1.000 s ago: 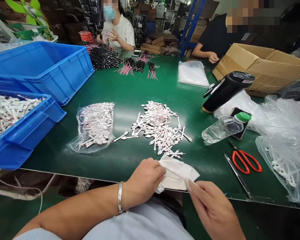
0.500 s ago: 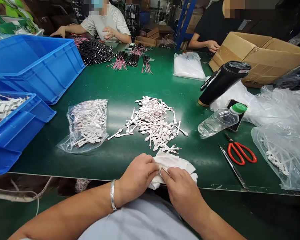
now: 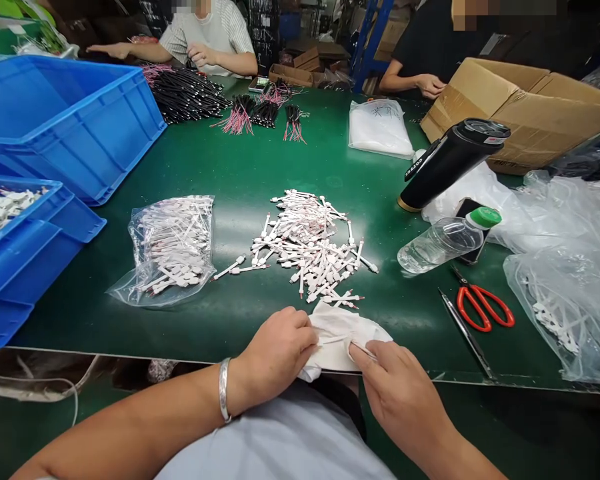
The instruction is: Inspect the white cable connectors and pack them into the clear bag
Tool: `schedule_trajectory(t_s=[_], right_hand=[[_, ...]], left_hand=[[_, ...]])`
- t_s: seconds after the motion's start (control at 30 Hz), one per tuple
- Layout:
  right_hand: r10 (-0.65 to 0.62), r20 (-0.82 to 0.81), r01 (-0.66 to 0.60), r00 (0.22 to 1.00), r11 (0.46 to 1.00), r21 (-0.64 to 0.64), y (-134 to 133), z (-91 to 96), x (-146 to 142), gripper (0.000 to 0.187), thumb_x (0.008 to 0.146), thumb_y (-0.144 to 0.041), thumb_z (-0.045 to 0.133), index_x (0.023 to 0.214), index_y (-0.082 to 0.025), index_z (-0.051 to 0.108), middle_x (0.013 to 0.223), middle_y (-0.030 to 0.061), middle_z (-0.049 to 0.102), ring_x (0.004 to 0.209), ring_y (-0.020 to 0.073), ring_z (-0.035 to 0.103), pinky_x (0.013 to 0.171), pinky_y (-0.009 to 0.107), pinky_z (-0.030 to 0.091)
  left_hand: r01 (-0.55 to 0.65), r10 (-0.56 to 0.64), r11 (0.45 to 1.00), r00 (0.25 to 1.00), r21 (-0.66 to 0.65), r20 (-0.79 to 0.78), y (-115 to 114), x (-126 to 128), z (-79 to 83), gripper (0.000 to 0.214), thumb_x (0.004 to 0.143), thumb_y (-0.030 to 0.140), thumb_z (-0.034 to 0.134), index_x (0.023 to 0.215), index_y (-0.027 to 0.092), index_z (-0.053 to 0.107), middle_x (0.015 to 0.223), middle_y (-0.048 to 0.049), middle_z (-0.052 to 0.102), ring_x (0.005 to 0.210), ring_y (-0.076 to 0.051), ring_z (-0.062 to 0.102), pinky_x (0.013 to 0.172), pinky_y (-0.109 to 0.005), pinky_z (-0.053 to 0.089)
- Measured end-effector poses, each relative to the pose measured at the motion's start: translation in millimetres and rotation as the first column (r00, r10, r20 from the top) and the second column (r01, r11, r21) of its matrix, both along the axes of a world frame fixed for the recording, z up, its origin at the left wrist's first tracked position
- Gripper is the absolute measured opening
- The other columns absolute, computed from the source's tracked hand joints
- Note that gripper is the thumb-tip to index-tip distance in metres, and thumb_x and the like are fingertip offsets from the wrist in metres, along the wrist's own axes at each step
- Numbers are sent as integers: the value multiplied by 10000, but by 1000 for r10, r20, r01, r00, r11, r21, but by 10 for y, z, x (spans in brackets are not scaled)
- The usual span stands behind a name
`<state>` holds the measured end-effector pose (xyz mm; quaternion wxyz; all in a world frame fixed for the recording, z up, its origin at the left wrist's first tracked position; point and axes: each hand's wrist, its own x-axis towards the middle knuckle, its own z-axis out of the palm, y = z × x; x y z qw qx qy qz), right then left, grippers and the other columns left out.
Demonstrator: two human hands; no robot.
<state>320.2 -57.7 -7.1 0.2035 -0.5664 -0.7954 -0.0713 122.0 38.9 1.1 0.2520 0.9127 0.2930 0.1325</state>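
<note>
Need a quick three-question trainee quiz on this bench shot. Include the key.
1. True or false: the silver bangle is on the person's right wrist.
2. What is the left hand gripping? A) scissors B) white cloth C) water bottle
3. Fill in the blank: the plastic water bottle has a ____ cap.

Key: 1 false; 2 B; 3 green.
</note>
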Motion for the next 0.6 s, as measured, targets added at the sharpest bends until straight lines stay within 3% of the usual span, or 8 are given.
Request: schedule_trajectory(t_s=[0.33, 0.5, 0.6], right_hand=[[86, -7, -86, 996, 995, -58, 120, -44, -234, 315, 842, -44, 368, 976, -126, 641, 700, 55, 525, 636, 170, 392, 589, 290, 276], [-54, 68, 56, 996, 998, -41, 94, -17, -126, 305, 844, -66, 382, 921, -151, 665, 701, 62, 535, 641, 174, 386, 592, 306, 252], [-22, 45, 25, 999, 998, -60, 99, -22, -179, 302, 837, -63, 386, 934, -136, 662, 687, 61, 533, 630, 172, 386, 586, 299, 269]], left_hand=[[17, -17, 1000, 1000, -3, 25, 16, -4, -25, 251, 899, 224, 448, 728, 152, 617, 769, -43, 575, 729, -144, 462, 665, -268, 389], [40, -40, 999, 999, 5, -2, 28, 9, -3, 225, 891, 197, 451, 752, 152, 622, 780, -41, 578, 716, -143, 458, 655, -266, 390], [33, -32, 999, 999, 11, -20, 28, 19, 4, 237, 890, 201, 454, 726, 153, 618, 772, -39, 575, 708, -140, 456, 650, -263, 390]])
